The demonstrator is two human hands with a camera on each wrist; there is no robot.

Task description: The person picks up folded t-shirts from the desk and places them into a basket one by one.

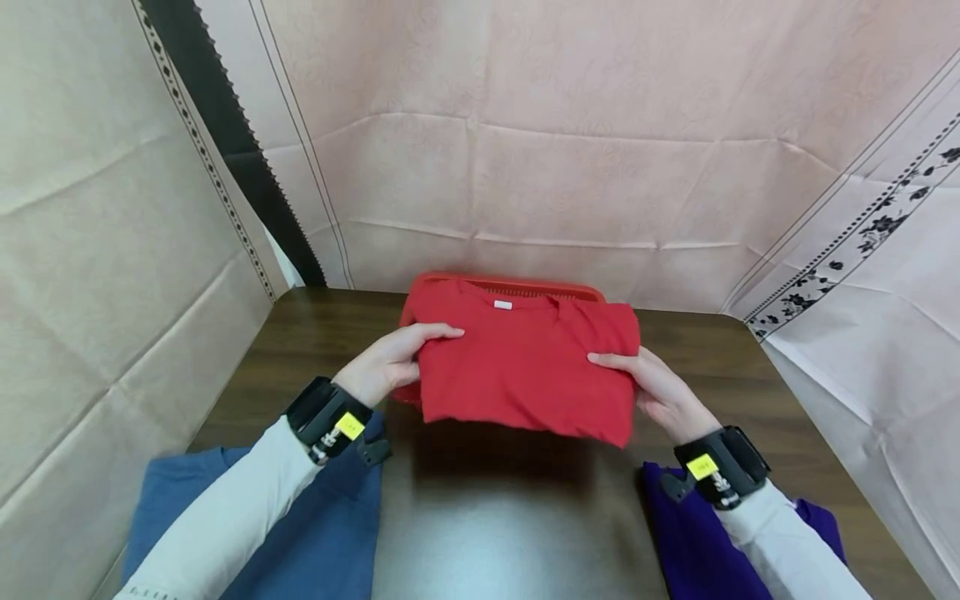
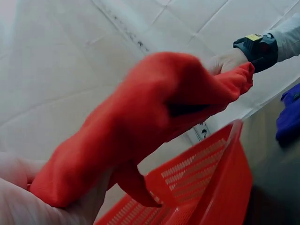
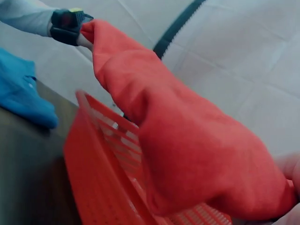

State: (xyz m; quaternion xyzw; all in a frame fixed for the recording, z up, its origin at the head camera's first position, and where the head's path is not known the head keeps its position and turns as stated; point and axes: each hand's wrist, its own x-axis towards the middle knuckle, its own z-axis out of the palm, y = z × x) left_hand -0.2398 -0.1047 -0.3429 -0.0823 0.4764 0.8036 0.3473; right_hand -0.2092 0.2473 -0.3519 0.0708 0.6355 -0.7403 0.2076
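A: Where do we have the shirt (image 1: 525,358)?

B: Off the table (image 1: 480,517), above the basket (image 3: 93,168), in a folded bundle with its neck label (image 1: 503,305) facing up. We can't tell whether it touches the rim.

A: And our hands?

B: Our left hand (image 1: 382,362) pinches one side, thumb on top, fingers tucked beneath; our right hand (image 1: 663,392) grips the other side the same way.

A: So how far along are we?

B: We'd judge the folding and lifting done. Lowering this shirt and letting go of it look left to us.

A: Anything else?

B: We see blue cloth (image 1: 337,525) by our left arm and purple cloth (image 1: 690,533) by our right, both outside the basket, neither held. Part of the basket's floor is hidden, so we can't vouch for all its contents.
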